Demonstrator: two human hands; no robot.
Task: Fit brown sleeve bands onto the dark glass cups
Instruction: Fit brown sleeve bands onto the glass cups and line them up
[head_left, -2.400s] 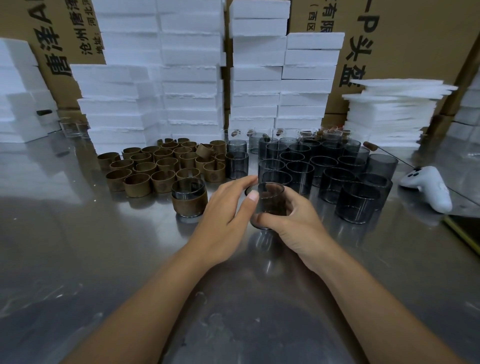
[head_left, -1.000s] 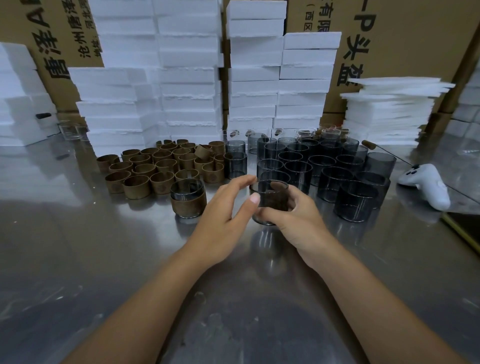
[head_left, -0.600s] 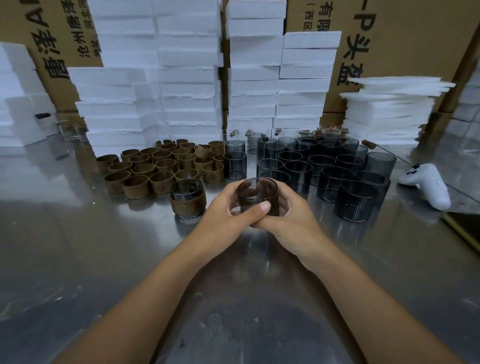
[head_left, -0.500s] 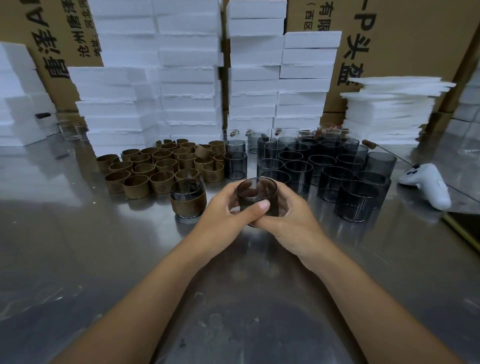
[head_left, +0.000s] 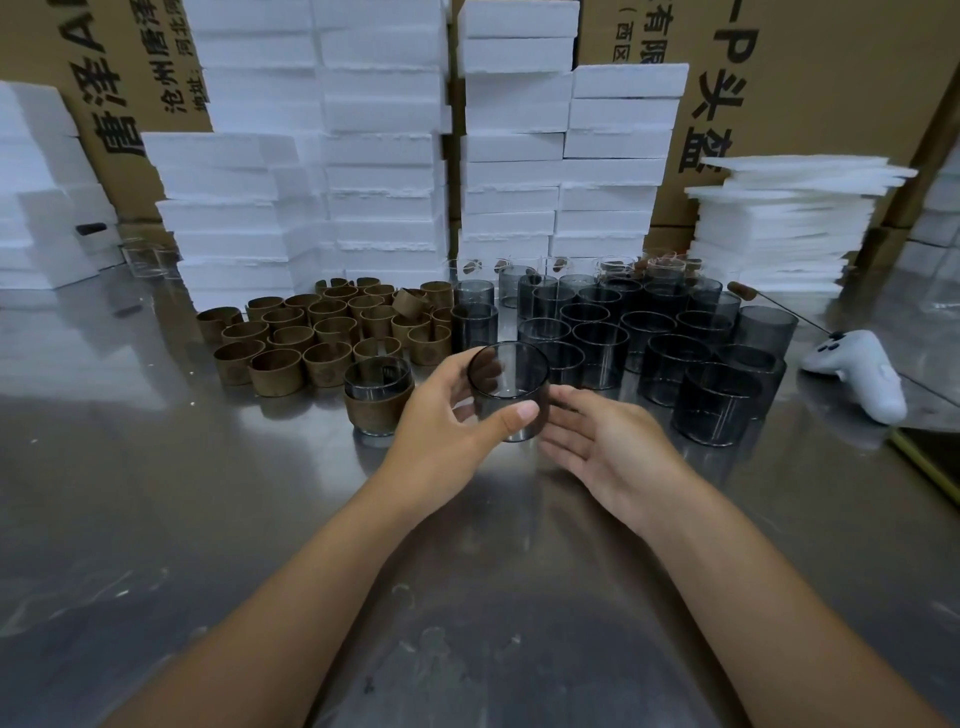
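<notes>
Dark glass cup (head_left: 514, 387) sits in the left hand (head_left: 441, 431), lifted above the middle of the table (head_left: 156, 493), roughly upright with its mouth up. The thumb (head_left: 511, 418) curls across the near wall and the other fingers wrap the far side, showing only as a shadow through the tinted glass. The right hand (head_left: 605, 449) lies slack and palm-up just beside the cup's lower right, grasping nothing. No band is on this cup yet, so the step looks like readying it for a sleeve. To do that well, I judge the left hand should hold up near the rim and leave the base free, since the one finished cup (head_left: 378, 410) beside it wears its band low. The free hand can then take one of the brown sleeve bands (head_left: 291, 338) from the nearest row, left of centre toward the far edge, keep it round rather than squashed, and slide it on square so it does not jam crooked. Whether the right fingertips touch the glass or merely lie close is hard to tell. The bare cups (head_left: 670, 338) right of centre hide each other's back rows, clear glasses at the foot of the foam blocks (head_left: 384, 171) along the far edge barely show, the marks on the bands are too small to read, and the table's near edge is cut off.
</notes>
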